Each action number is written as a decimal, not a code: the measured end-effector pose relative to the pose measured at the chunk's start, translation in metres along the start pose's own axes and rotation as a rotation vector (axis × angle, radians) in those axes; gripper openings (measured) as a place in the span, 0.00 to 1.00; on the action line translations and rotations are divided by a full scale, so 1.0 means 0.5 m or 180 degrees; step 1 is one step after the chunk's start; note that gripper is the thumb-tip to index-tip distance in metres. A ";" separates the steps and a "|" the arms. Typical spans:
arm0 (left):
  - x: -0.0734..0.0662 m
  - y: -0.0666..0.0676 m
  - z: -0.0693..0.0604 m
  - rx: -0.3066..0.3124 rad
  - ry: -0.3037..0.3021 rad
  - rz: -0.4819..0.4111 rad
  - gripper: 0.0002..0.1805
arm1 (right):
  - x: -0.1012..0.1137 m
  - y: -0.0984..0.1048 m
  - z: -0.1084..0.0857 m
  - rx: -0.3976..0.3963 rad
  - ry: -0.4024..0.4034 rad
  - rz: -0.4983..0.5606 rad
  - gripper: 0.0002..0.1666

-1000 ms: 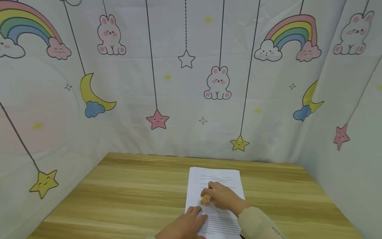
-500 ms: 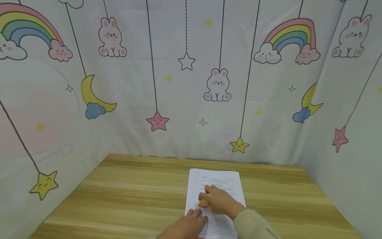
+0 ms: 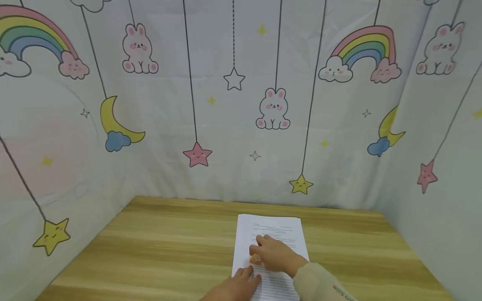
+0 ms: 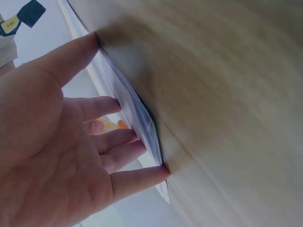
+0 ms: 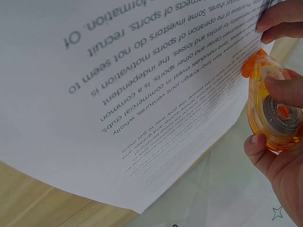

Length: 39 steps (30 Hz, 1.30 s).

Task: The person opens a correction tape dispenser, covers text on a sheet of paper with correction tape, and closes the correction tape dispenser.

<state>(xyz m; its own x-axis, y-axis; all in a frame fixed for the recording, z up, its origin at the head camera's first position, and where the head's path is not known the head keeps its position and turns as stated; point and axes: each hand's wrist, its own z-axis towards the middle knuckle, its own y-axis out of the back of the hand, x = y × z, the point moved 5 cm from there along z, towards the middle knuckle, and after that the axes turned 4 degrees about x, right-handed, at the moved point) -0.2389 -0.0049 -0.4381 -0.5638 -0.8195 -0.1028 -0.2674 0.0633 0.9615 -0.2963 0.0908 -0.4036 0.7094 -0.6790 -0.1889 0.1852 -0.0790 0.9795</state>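
My right hand [image 3: 276, 254] holds an orange, see-through correction tape dispenser [image 5: 279, 116] between thumb and fingers. Its orange tip meets the printed top sheet in the right wrist view. Under both hands lies a stack of white printed paper [image 3: 269, 221], square to the front of the table. My left hand [image 3: 235, 286] rests at the left side of the stack, fingers spread and nearly straight, with the fingertips at the paper's edge in the left wrist view. Whatever the tape covers on the sheet is hidden by the dispenser and fingers.
The stack lies on a wood-grain table [image 3: 169, 242]. Pale cloth walls [image 3: 233, 175] printed with rabbits, stars and rainbows stand at the back and both sides. In the left wrist view, a dark object with a yellow label [image 4: 10, 24] shows at the upper left.
My right hand has slid slightly down and left over the page with the correction tape dispenser. My left hand stays at the stack's left side. The head view has shifted a little.
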 end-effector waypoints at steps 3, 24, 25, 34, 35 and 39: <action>0.000 -0.005 0.000 0.0031 0.0075 -0.0067 0.36 | 0.001 0.001 -0.002 0.0019 0.0011 0.0007 0.21; -0.004 0.002 -0.005 -0.0041 0.0120 0.0079 0.39 | -0.018 -0.004 -0.024 0.0055 -0.0011 0.0100 0.18; -0.005 0.003 -0.006 -0.0066 0.0105 0.0105 0.39 | -0.019 -0.005 -0.025 0.0032 -0.0007 0.0102 0.18; -0.006 0.003 -0.008 -0.0110 0.0079 0.0171 0.39 | -0.027 -0.003 -0.037 0.0002 0.0026 0.0087 0.18; -0.006 0.003 -0.009 -0.0114 0.0078 0.0175 0.39 | -0.027 -0.004 -0.037 0.0003 0.0031 0.0083 0.18; -0.008 0.006 -0.011 -0.0104 0.0101 0.0159 0.39 | -0.029 -0.003 -0.041 -0.0027 0.0037 0.0098 0.17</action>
<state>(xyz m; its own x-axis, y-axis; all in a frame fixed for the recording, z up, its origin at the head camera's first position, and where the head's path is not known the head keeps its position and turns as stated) -0.2332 -0.0046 -0.4336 -0.5508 -0.8333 -0.0468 -0.2134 0.0864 0.9731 -0.2927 0.1158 -0.4038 0.7228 -0.6724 -0.1595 0.1688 -0.0521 0.9843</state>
